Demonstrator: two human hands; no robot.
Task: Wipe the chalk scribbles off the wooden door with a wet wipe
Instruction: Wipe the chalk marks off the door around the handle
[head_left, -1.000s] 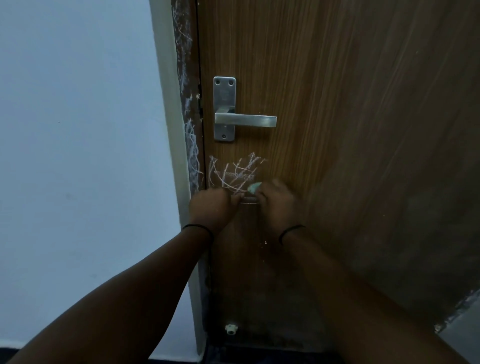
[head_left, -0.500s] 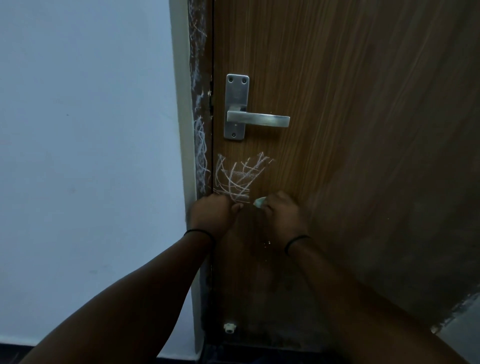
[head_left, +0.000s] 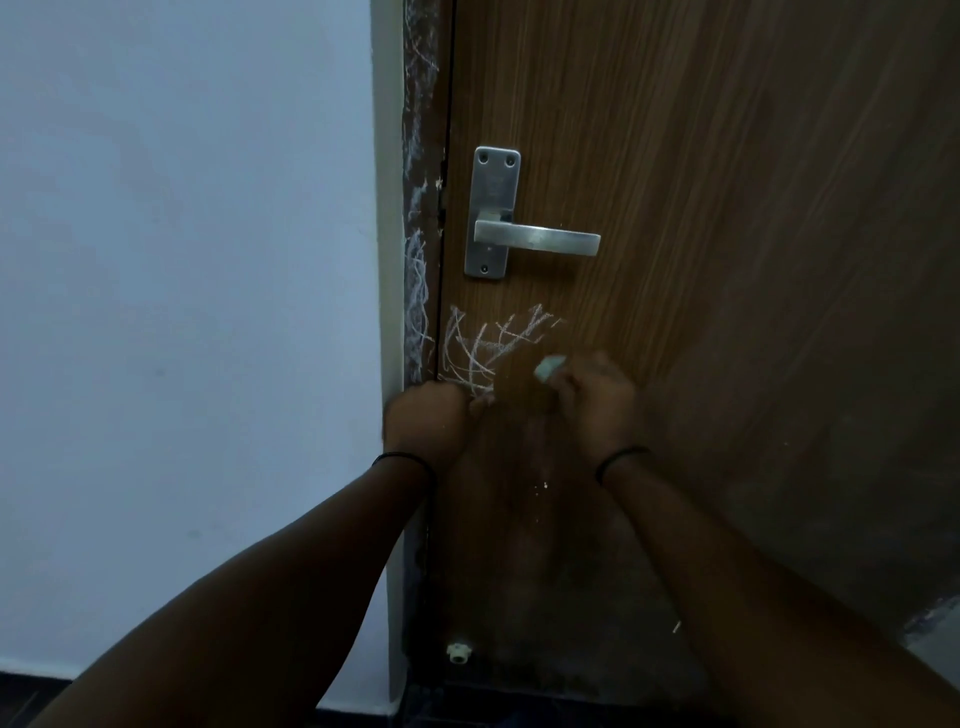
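White chalk scribbles (head_left: 488, 345) cross the wooden door (head_left: 727, 260) just below the metal lever handle (head_left: 535, 241). My right hand (head_left: 595, 400) grips a small pale wet wipe (head_left: 549, 367) and holds it against the door at the scribbles' lower right edge. My left hand (head_left: 428, 421) is curled at the door's left edge, just under the scribbles; what it holds, if anything, is hidden. More chalk marks (head_left: 417, 291) run down the dark door frame.
A white wall (head_left: 182, 312) fills the left side. A small white door stop (head_left: 458, 652) sits near the floor at the door's base. A few white specks (head_left: 543, 486) dot the door below my hands.
My right hand has moved up and to the right with the wipe, away from my left hand. The view has shifted slightly, so the door sits further right.
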